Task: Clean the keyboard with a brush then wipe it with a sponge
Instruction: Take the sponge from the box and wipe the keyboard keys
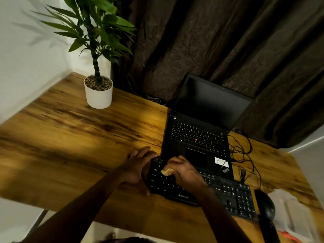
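Note:
A black external keyboard [228,193] lies on the wooden desk [73,137], in front of an open laptop. My left hand [138,169] rests against the keyboard's left end, fingers along its edge and thumb at the front corner. My right hand [184,171] is on the left part of the keys, fingers curled over a small yellowish sponge [166,172]. Only one corner of the sponge shows under the fingers. No brush is in view.
A black laptop [201,137] stands open just behind the keyboard, screen dark. A black mouse [266,206] sits at the keyboard's right end, with tangled black cables [243,151] behind it. A potted plant [98,92] stands at the back left. Dark curtains hang behind the desk.

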